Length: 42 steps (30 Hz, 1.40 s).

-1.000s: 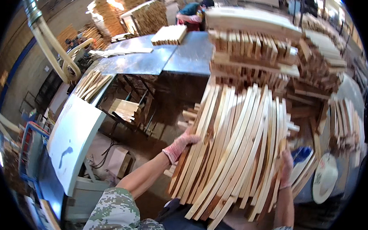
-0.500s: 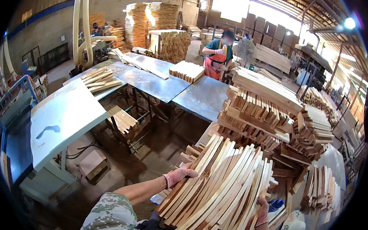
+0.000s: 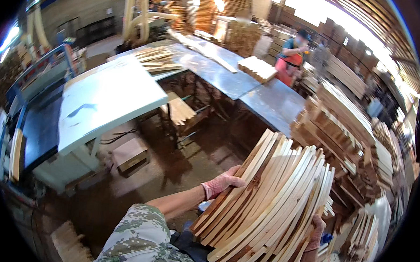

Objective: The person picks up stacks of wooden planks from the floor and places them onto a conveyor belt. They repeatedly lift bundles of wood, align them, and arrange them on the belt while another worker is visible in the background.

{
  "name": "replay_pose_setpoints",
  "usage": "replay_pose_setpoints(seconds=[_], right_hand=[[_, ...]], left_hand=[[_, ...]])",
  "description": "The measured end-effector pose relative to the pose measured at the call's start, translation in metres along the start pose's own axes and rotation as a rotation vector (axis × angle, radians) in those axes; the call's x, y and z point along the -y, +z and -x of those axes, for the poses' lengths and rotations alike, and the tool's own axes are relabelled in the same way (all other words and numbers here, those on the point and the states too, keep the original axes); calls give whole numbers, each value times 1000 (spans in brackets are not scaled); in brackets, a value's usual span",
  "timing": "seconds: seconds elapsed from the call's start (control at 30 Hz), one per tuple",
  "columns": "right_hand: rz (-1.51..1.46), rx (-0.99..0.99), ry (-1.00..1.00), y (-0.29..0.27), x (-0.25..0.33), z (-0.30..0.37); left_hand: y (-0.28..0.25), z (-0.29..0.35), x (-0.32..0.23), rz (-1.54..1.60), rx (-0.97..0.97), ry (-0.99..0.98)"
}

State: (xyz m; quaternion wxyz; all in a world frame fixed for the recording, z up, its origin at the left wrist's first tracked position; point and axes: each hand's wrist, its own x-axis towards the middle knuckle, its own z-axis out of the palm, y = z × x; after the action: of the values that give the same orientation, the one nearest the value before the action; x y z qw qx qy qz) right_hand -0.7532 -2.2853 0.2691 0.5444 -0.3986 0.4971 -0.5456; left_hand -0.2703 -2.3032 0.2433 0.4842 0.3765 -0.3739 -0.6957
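Note:
A broad bundle of long, narrow wooden strips (image 3: 267,204) lies side by side between my two hands. My left hand (image 3: 224,182), in a pink-and-white knit glove, grips the bundle's left edge with the thumb over the outer strip. At the right edge, my right hand (image 3: 316,233), gloved likewise, presses against the outermost strips; its fingers are partly hidden. The strips run from near my lap up and away to the right, in mixed pale and reddish-brown tones.
A white-topped table (image 3: 110,108) stands to the left, a metal table (image 3: 272,103) farther ahead. Stacked lumber (image 3: 336,127) rises on the right. On the floor sits a box (image 3: 130,155). A person in a red apron (image 3: 290,64) stands beyond the metal table.
My view has swung left, so the surroundings shift rightward. The bundle stays between my hands and now appears apart from the stacks on the right.

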Motion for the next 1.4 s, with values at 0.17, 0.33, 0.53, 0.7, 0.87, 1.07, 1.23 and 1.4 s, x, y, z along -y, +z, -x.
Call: replay_pose_setpoints(seconds=[0.17,0.33,0.53,0.7,0.87,1.07,1.23,1.4], right_hand=[[-39,161,74,113,-17,-18],[-136,611,222,317,-21,18],[-184,839,312,482,-152,-42],[-257,1077,556,724,-197,72],[-165,1270,726,891,-223,154],[114,1218,678,1059,-295,183],[91,1284,672,1178,-366,208],[92,1291,745,1280,-360,300]], left_hand=[[-88,94,-21,118,-112,148],[-208,214,-40,116,-262,355],[-341,395,-74,150,-528,427],[-417,552,-98,97,-765,518],[-498,649,-83,130,-991,526],[-618,721,-88,257,-1145,485],[-716,778,-114,293,-1199,540],[-790,850,-135,303,-1317,447]])
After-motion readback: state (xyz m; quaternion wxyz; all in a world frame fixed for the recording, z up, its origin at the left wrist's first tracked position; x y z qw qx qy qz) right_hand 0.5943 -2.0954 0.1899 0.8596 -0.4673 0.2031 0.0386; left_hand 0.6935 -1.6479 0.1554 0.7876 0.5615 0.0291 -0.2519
